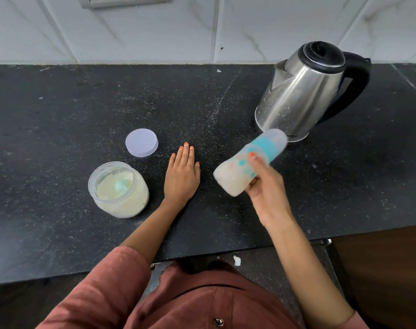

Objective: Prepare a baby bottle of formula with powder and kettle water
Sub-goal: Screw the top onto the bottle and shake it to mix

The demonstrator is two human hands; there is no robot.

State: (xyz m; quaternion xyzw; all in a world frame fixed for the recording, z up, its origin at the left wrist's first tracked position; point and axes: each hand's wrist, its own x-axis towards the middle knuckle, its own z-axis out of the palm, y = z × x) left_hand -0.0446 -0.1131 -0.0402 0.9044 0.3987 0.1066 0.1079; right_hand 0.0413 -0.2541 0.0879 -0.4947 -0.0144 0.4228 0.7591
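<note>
Milky-white liquid fills the clear plastic baby bottle w/ teal collar & cap. The right hand grips it round the middle, fingers and thumb curled on it, and holds it tilted above the black speckled stone surface, cap end toward the steel kettle w/ black handle. Its outline is blurred, so prob. mid-shake to mix powder & water; capped so nothing spills. Meanwhile the left hand lies flat on the surface, fingers straight & together, holding nothing, likely bracing. At left the round clear plastic jar of pale powder stands open w/ a teal scoop inside. Its flat white lid lies just behind, apart, prob. awaiting re-closing. Mixing stage, task nearly done.
</note>
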